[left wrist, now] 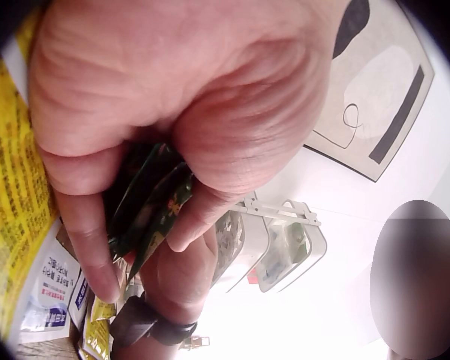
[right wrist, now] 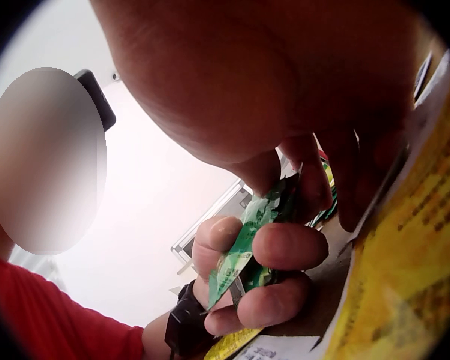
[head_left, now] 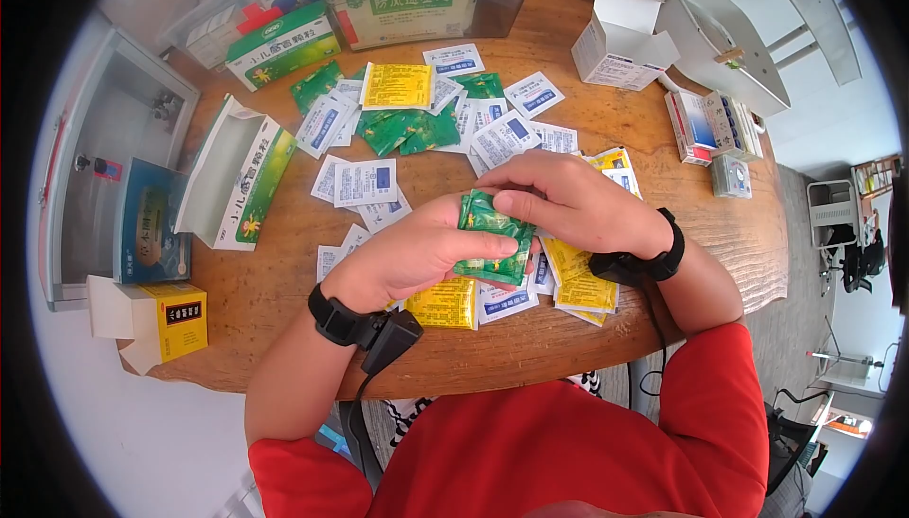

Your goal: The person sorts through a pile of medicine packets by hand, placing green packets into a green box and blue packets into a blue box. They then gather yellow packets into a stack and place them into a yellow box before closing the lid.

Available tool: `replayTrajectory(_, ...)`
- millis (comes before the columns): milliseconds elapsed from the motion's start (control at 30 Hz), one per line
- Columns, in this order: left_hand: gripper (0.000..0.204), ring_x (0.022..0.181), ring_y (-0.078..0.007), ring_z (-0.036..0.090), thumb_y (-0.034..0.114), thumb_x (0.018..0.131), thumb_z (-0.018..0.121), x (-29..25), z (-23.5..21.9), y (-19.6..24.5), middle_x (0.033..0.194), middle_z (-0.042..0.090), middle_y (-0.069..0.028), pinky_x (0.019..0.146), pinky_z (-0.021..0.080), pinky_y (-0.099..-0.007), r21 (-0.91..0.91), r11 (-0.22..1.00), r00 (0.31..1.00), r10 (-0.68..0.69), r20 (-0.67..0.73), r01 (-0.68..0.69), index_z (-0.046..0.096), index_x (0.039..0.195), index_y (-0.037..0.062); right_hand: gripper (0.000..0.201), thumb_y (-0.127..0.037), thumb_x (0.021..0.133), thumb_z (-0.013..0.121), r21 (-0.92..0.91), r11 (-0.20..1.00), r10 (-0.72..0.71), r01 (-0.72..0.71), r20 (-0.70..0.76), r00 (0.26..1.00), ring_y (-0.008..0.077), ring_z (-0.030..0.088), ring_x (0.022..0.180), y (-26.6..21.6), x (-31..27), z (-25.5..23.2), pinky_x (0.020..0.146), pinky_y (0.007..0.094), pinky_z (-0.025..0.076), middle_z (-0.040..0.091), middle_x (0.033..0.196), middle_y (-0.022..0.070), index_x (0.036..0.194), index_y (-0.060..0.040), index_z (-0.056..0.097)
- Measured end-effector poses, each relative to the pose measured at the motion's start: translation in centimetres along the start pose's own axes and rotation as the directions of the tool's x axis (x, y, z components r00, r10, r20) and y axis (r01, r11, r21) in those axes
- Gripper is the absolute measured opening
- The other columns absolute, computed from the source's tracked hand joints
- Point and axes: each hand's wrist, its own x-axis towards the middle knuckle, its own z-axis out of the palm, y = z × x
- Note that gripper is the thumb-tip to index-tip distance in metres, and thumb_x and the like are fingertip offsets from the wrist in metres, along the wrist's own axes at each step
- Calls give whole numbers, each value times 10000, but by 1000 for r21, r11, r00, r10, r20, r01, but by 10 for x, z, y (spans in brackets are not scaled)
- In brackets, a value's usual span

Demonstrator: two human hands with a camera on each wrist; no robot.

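Note:
My left hand (head_left: 407, 248) grips a small stack of green medicine sachets (head_left: 496, 268), thumb laid across the front and fingers behind. At the stack's upper edge, my right hand (head_left: 579, 198) pinches the sachets between thumb and fingers. In the left wrist view, the green sachets (left wrist: 151, 202) show edge-on between thumb and fingers, slightly fanned. From the right wrist, the stack (right wrist: 244, 244) appears tilted, with left fingertips wrapped round it. Beneath the hands lie yellow sachets (head_left: 441, 305) and white sachets (head_left: 507, 302) with blue print.
A mixed pile of green sachets (head_left: 383, 132), white and yellow ones spreads beyond the hands. An opened green-and-white carton (head_left: 254, 182) stands left, near an open yellow box (head_left: 180, 322). At the back are a clear plastic bin (head_left: 492, 7) and an open white box (head_left: 620, 49).

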Motion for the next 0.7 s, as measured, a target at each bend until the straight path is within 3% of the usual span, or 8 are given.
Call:
replayTrajectory(67,428,1185,-235,725,109,1044,714,-1,0,0,1282,727,-136,1034,594,-399,-2,1000,1000,4,-1,-4,595,1441,3,318,-206,1095,633,6,1000,13,-13,10,1000,264,729,1054,-1,-1,0,936,381,568,760,1172,168,1294,28,717)
replayTrajectory(133,414,1174,-240,731,108,1045,713,-1,-1,0,1277,728,-141,1025,600,-400,13,1000,1000,10,24,-10,601,1429,2,355,-287,1081,664,150,987,73,-64,-53,996,282,739,944,1,-2,2,856,408,576,786,1058,193,1250,15,743)
replayTrajectory(300,442,1165,-251,735,86,1040,710,-1,3,2,1252,735,-145,1000,613,-406,14,1000,1000,18,23,-18,560,1447,3,344,-281,1072,690,27,1000,8,-2,-226,974,205,713,859,-3,3,-19,802,372,574,796,999,141,1261,-4,764)
replayTrajectory(367,461,1161,-255,736,78,1036,710,-3,3,3,1244,736,-145,991,617,-408,-6,1000,1000,7,1,-7,541,1458,3,336,-284,1054,713,-60,994,70,-88,-258,964,200,709,847,-2,15,-32,782,369,572,793,985,143,1241,-13,779)
replayTrajectory(433,496,1150,-257,737,61,1026,711,0,0,-1,1238,734,-147,978,623,-411,26,999,999,20,25,-21,511,1476,4,335,-285,1018,745,-104,988,76,-110,-291,954,255,731,845,6,36,-43,782,391,575,797,983,162,1194,-3,788)
replayTrajectory(500,501,1145,-257,737,60,1025,711,3,-3,-3,1239,733,-148,977,623,-412,37,999,998,23,51,-25,509,1480,3,438,-350,958,795,-352,918,103,-181,-230,968,341,748,904,17,58,-56,818,419,584,785,1024,206,1181,27,773)
replayTrajectory(600,501,1146,-253,736,62,1026,707,3,-4,-3,1241,732,-143,978,624,-412,50,998,998,26,61,-29,510,1483,6,597,-445,893,831,-475,869,56,-142,-191,980,403,734,1019,28,80,-54,902,451,578,760,1100,249,1208,55,747)
replayTrajectory(700,497,1160,-243,730,78,1030,707,1,-3,-1,1246,731,-127,981,624,-411,60,998,998,16,53,-20,516,1485,18,670,-392,851,867,-529,837,73,-137,-140,988,382,719,1044,32,95,-47,921,427,569,732,1159,258,1327,52,705)
